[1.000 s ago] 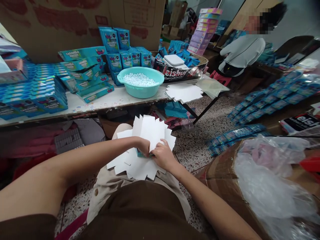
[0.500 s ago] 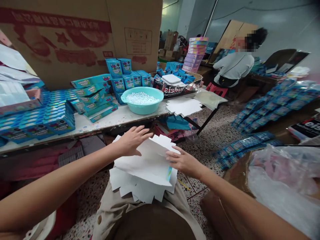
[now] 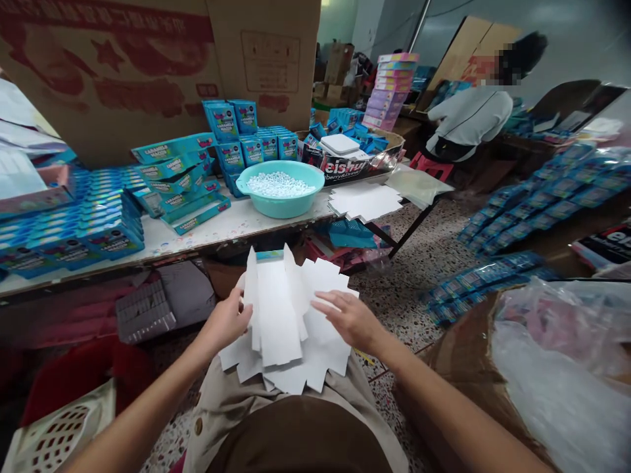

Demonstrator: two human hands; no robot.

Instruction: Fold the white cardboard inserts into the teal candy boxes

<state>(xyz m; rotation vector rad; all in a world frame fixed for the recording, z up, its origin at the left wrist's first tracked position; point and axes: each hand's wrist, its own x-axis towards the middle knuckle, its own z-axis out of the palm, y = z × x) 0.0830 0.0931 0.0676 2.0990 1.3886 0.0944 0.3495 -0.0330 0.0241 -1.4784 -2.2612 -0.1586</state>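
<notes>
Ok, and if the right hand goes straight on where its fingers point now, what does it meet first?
The right hand would probably meet the raised side of the folded white card first. Its height above the flat white sheets is unclear.

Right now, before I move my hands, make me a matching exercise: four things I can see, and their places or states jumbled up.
Things
1. Turquoise basin
2. Part-folded card
3. Left hand
4. Red stool

Places or states
A. Under the seated person
B. On the table, holding small white pieces
C. At the card's left edge
D. Over flat white sheets, sides raised

Pairs: 1-B, 2-D, 3-C, 4-A
</notes>
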